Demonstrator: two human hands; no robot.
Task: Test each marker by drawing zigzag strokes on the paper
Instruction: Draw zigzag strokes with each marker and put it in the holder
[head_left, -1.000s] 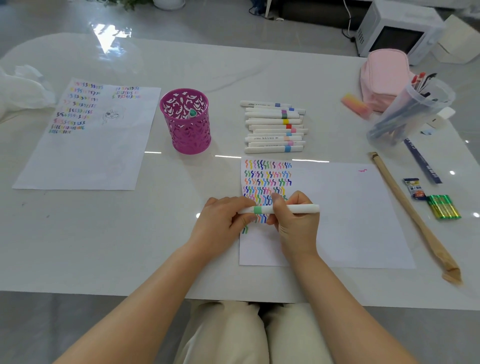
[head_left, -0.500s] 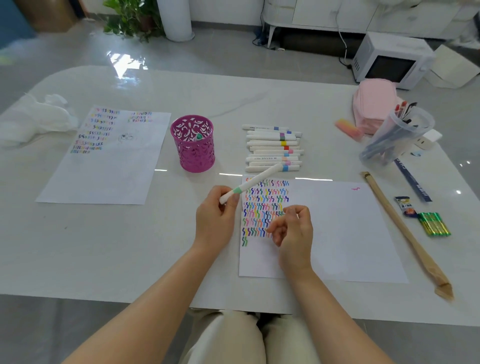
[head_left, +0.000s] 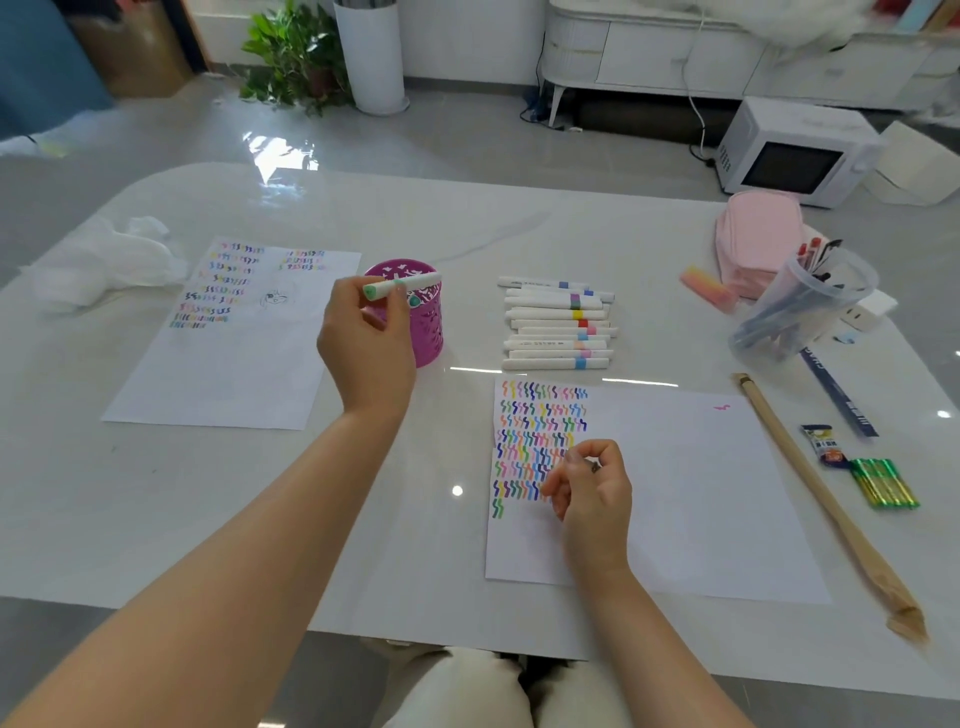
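**penfan:** Why is the green-banded marker (head_left: 410, 283) held out over the pink cup (head_left: 428, 332) and not over the paper (head_left: 685, 493)?

**inkdrop:** Looks like sorting, tbh. The marker is pinched between the thumb and fingers of the left hand (head_left: 366, 348). It looks capped and lies roughly level just above the cup's rim, left of the middle of the table (head_left: 457, 234). A teal-tipped one (head_left: 414, 300) can be seen inside, so the cup is probably meant for the tested ones. The row of markers (head_left: 556, 325), laid side by side just beyond the paper's far edge, would then be the untested lot, placed within easy reach.

**penfan:** And the right hand (head_left: 595, 499)?

**inkdrop:** It's rested on the paper toward the table's near edge, right beside the zigzag strokes (head_left: 540, 441), with the fingers curled and the thumb against a fingertip. Whether anything tiny is pinched there can't be told. The two hands are well apart. The spot is probably being marked for the next squiggle, since the lowest row has only one green mark, at the sheet's left edge.

**penfan:** So plenty is left?

**inkdrop:** Judged by that row, yes.
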